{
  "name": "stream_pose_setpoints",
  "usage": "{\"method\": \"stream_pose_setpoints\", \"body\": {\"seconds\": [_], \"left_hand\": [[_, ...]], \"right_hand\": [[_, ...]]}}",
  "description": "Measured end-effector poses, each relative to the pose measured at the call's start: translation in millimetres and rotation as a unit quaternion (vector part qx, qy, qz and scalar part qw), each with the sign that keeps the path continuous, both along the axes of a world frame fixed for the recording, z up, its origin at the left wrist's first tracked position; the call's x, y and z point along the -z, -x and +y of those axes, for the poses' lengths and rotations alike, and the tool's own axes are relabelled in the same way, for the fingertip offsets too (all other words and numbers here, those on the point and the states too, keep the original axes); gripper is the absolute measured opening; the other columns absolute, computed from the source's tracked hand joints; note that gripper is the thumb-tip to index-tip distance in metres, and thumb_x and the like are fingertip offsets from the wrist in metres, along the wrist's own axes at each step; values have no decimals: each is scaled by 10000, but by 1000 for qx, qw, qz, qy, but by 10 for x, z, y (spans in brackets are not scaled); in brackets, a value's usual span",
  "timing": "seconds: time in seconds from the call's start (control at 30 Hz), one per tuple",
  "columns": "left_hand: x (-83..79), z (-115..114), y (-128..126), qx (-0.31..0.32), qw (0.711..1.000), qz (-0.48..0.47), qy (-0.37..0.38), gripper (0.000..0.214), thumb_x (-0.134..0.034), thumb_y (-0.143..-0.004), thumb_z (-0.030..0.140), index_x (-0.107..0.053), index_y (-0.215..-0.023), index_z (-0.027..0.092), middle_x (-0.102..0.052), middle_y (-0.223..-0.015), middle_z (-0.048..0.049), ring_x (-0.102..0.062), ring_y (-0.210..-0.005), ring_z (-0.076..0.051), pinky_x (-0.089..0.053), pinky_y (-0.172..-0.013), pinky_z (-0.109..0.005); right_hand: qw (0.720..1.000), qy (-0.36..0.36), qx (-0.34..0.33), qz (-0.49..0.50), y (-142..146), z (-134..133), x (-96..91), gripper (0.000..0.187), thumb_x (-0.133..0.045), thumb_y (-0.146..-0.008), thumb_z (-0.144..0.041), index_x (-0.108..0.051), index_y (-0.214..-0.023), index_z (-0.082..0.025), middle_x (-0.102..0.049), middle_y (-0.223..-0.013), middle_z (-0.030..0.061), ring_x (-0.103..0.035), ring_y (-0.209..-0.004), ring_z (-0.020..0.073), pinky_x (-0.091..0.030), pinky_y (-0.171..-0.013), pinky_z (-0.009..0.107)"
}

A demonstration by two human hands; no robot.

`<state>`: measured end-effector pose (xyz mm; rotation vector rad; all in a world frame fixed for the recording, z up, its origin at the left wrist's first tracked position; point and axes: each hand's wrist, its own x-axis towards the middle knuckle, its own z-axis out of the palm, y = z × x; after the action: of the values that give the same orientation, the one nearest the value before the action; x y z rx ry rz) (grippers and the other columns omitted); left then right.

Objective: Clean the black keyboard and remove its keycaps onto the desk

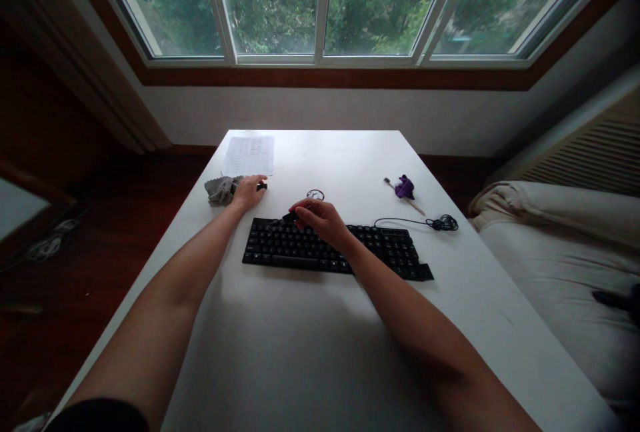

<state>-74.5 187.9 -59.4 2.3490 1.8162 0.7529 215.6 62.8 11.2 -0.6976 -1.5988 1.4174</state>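
Note:
A black keyboard (300,245) lies slightly askew across the middle of the white table. Over its upper left keys, my right hand (320,217) is closed in a pinch on a small black piece (290,217), whose exact kind is too small to make out. My left hand (249,192) rests on the table beyond the keyboard's left end, fingers closed about another small dark object (261,187). A crumpled grey cloth (220,192) lies against the left side of that hand. Just behind my right hand is a small round item with a dark rim (315,194), partly hidden.
A printed sheet (249,155) lies at the table's far left corner. On the right are a purple cloth (405,187), a thin brush (414,206) and a coiled black cable (444,223). Beyond the table's right edge stands a pale cushioned seat (550,259).

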Motion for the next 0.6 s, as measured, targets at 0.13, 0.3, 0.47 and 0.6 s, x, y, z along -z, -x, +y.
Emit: {"method": "stream_pose_setpoints", "body": {"seconds": [0.13,0.3,0.47,0.6], "left_hand": [[-18,-24,20,7,1000,-3,1,379,-570,-836,171,-673,-1198,211,-702,-1123,-88,-591,-1086,-284,-419,-1033,-424],[-51,1,35,21,1000,3,3,415,-554,-823,120,-667,-1212,208,-695,-1131,-87,-605,-1083,-270,-430,-1020,-398],[-83,4,20,3,1000,-4,12,400,-571,-823,122,-672,-1200,209,-687,-1130,-86,-616,-1070,-262,-446,-1007,-385],[-114,-62,-11,-4,1000,-27,-1,400,-594,-823,133,-663,-1212,192,-657,-1184,-100,-612,-1101,-268,-447,-1031,-394]], "right_hand": [[1000,-1,-2,1,-3,-9,-12,367,-668,-892,-512,-711,-983,-159,-676,-689,11,-615,-607,105,-497,-596,242],[1000,-2,3,-4,-15,-32,-52,367,-662,-895,-516,-708,-995,-166,-678,-687,9,-618,-611,106,-497,-600,246],[1000,0,2,4,-14,-33,-68,379,-660,-892,-519,-704,-994,-157,-677,-693,14,-615,-615,109,-496,-601,251],[999,-22,28,11,-12,-4,-47,339,-690,-875,-472,-703,-1016,-164,-657,-700,5,-587,-627,110,-486,-607,258]]}}
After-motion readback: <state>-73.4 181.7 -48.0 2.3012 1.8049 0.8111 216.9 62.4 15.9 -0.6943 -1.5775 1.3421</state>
